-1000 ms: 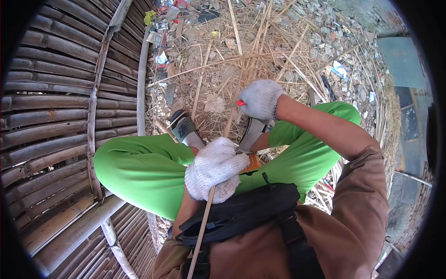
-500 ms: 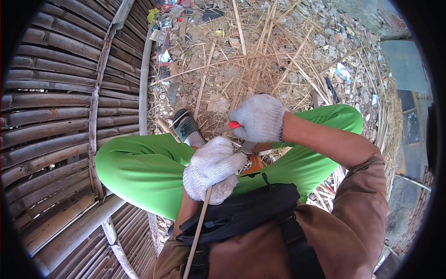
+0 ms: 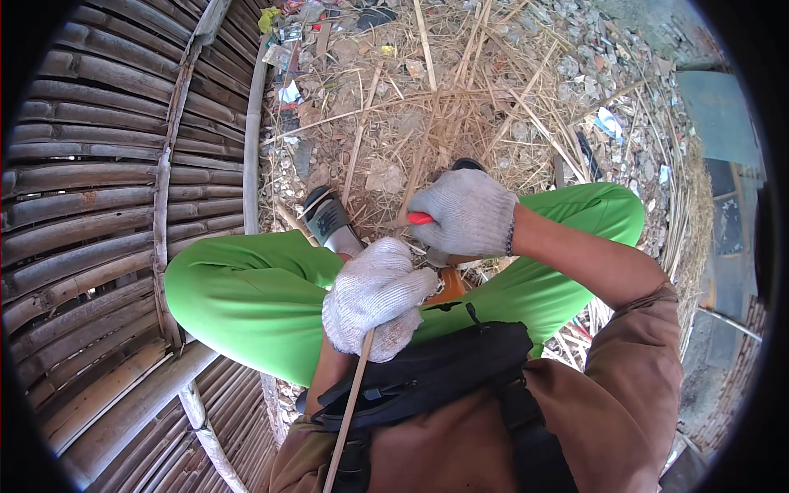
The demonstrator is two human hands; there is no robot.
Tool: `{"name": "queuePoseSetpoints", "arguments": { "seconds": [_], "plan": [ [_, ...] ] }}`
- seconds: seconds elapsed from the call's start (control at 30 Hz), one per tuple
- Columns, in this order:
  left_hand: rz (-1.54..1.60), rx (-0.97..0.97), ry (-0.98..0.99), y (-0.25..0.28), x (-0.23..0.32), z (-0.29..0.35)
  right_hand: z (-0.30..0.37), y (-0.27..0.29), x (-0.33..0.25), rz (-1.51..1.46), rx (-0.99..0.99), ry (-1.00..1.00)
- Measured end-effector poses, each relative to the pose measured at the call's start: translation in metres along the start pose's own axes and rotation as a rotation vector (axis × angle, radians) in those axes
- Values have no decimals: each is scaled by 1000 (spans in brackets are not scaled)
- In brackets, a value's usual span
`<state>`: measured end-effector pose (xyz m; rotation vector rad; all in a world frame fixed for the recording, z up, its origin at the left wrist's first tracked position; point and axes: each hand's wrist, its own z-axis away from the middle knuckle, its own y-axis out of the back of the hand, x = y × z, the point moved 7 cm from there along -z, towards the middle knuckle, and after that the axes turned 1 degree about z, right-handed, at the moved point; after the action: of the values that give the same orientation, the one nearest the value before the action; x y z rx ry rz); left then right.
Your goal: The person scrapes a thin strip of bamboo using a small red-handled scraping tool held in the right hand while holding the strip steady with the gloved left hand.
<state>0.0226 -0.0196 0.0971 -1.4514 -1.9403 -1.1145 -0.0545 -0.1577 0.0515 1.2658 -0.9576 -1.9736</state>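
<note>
My left hand (image 3: 371, 297), in a white knitted glove, is closed around a thin bamboo stick (image 3: 350, 407). The stick runs back from the glove past my black waist bag (image 3: 427, 370) to the lower edge. Just ahead and to the right, my gloved right hand (image 3: 464, 212) is closed on a red-handled knife (image 3: 420, 218). Its narrow, dull blade points left, above the left glove; much of the handle is hidden in my fist. Whether the blade touches the stick cannot be made out.
A bamboo slat wall (image 3: 90, 201) rises close on my left. My bent knees in green trousers (image 3: 246, 300) flank both hands. A sandalled foot (image 3: 331, 218) rests on ground littered with straw, bamboo strips (image 3: 426, 45) and scraps. Grey-blue panels (image 3: 717, 115) stand at the right.
My right hand has shifted slightly right with the knife, and a dark sandal tip now shows beyond it. My left hand and the stick have barely moved.
</note>
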Motion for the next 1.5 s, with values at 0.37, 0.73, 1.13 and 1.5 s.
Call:
{"name": "queuePoseSetpoints", "arguments": {
  "seconds": [0.37,0.73,1.13,1.5],
  "plan": [
    [-10,0,6,-3,5,0,-34,-9,68,263,-73,-177],
    [44,55,11,4,4,-8,-92,-27,178,359,-167,-314],
    [55,133,74,9,4,-15,-175,-48,303,372,-255,-490],
    [199,219,31,23,-10,-11,-151,-87,334,56,16,-748]
  ]
}}
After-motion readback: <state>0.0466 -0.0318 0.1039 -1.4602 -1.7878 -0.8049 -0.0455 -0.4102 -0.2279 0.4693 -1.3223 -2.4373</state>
